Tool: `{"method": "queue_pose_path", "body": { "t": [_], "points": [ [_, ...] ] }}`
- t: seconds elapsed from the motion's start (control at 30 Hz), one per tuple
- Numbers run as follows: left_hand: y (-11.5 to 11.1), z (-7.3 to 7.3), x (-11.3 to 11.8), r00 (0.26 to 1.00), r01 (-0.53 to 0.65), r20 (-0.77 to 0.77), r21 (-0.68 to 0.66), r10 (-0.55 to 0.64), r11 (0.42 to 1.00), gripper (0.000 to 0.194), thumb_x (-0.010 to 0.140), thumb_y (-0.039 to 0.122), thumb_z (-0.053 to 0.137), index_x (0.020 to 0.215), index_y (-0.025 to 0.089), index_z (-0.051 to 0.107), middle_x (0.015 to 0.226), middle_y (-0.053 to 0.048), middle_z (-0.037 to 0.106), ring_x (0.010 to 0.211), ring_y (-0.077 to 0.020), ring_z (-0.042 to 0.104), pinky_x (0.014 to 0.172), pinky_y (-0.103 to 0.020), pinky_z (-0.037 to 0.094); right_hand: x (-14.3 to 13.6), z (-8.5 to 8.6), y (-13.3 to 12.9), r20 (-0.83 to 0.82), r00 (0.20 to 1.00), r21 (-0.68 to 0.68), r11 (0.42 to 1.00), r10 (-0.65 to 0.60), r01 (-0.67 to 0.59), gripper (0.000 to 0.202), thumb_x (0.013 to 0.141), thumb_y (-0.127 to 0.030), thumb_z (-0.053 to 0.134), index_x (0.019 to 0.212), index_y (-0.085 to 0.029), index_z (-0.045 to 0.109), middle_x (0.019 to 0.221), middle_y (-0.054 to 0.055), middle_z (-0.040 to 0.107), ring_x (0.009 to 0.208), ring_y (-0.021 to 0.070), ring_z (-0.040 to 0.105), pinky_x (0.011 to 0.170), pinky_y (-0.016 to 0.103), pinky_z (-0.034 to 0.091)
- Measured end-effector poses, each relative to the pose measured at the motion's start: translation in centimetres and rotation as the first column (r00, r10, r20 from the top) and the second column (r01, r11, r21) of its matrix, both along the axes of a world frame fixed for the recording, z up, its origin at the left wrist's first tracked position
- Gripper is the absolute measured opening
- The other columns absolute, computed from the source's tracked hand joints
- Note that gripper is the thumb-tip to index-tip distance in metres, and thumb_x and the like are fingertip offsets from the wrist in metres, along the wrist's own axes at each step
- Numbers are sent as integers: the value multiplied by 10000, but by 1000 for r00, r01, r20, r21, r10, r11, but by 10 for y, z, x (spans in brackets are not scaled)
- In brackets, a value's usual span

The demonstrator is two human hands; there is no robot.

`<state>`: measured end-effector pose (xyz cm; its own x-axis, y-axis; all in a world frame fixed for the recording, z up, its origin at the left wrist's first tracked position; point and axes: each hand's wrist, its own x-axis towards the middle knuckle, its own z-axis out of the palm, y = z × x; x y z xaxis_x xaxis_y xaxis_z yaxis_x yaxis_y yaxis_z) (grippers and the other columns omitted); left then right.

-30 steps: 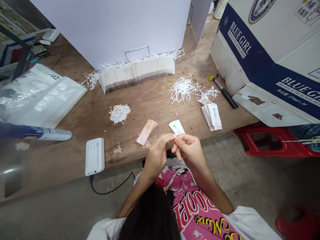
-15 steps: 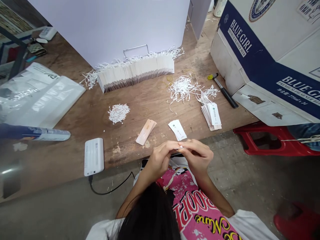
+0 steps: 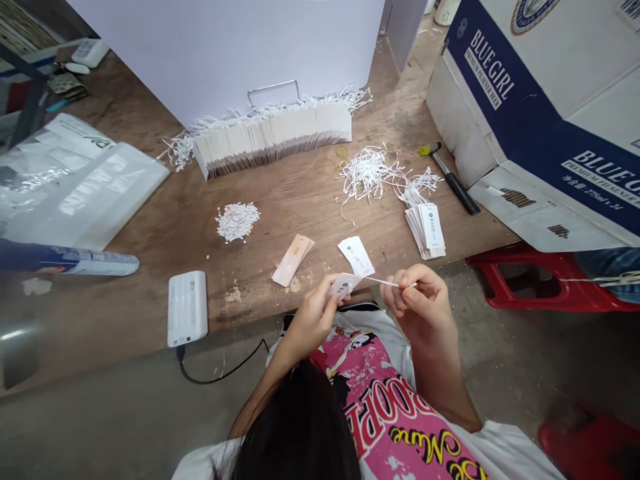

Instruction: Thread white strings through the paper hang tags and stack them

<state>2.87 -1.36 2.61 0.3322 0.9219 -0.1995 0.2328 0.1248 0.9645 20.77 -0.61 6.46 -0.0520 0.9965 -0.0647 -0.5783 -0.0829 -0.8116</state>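
Observation:
My left hand pinches a white hang tag just over the table's front edge. From the tag's end a white string runs taut to my right hand, whose closed fingers grip its other end. Just beyond the held tag lies a small pile of white tags, and left of it a stack of pinkish-tan tags. Strung tags are piled to the right, beside a heap of loose white strings. A mound of tiny white pieces lies farther left.
A long row of strung tags stands against a pale panel. A small hammer lies by a Blue Girl carton on the right. At left are a white power bank, a spray can and plastic bags.
My hands were together over the tag. Now my right hand has moved right, drawing the string out straight, while my left hand keeps the tag, turned so its printed face shows.

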Motion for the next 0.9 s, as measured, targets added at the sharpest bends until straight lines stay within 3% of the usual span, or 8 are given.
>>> {"method": "queue_pose_path", "body": {
  "t": [0.27,0.4,0.53,0.7,0.9],
  "points": [
    [5,8,5,982,-117,124,-210,145,971,246,902,319,511,1109,191,548,1086,-62,684,898,-153,658,825,-253,501,11,-10,-10,-42,990,-167,976,135,-141,180,780,-339,702,864,-184,733,656,30,648,573,122,575,523,240,444],
    [7,7,7,958,-140,193,-325,211,935,285,858,379,571,1043,162,587,1018,-81,708,802,-144,658,743,-244,518,10,-16,-12,20,992,-284,952,127,-116,115,708,-239,767,809,-197,731,624,10,654,529,103,563,503,221,444],
    [6,5,9,943,-141,224,-403,247,904,337,783,412,666,1001,162,607,964,-75,723,718,-137,654,643,-228,515,10,-20,-12,42,995,-316,946,93,-75,135,670,-238,793,779,-199,722,617,5,650,531,110,557,505,231,444],
    [2,6,11,939,-192,185,-411,288,891,318,744,423,708,890,158,611,813,-43,707,652,-131,626,528,-196,463,12,-23,-11,25,996,-309,948,84,-72,118,692,-225,777,791,-203,716,626,-2,644,547,101,551,526,221,435],
    [1,7,12,962,-221,87,-319,260,922,285,747,410,694,817,150,600,715,-14,643,621,-127,590,533,-202,429,16,-23,-12,2,997,-294,953,71,-67,171,706,-229,779,861,-226,707,642,-13,645,562,96,564,551,214,447]
  ]
}}
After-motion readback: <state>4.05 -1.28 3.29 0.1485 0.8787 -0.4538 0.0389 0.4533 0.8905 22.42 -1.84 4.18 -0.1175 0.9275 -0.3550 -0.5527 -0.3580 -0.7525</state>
